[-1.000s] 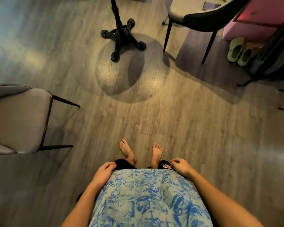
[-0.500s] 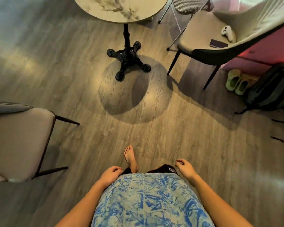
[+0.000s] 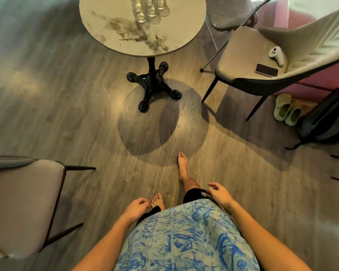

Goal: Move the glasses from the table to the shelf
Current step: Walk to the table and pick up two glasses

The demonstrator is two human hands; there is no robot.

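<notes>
Three clear glasses (image 3: pixel 149 9) stand close together at the far side of a round marble-topped table (image 3: pixel 114 30), cut off by the top edge of the view. The table stands on a black cast-iron pedestal (image 3: pixel 153 83). My left hand (image 3: pixel 136 208) hangs by my hip with fingers loosely curled and holds nothing. My right hand (image 3: pixel 219 194) hangs at my right thigh, fingers apart, also without anything in it. Both hands are well short of the table. No shelf is in view.
A grey chair (image 3: pixel 22 204) stands close on my left. A beige chair (image 3: pixel 262 61) on the right carries a dark phone (image 3: pixel 266 70) and a white controller (image 3: pixel 276 55). Green slippers (image 3: pixel 286 112) and a dark backpack (image 3: pixel 329 118) lie at the right.
The view has tilted up and moved forward: the tabletop and the glasses have come into sight. My right foot has stepped ahead. Both hands stay at my sides.
</notes>
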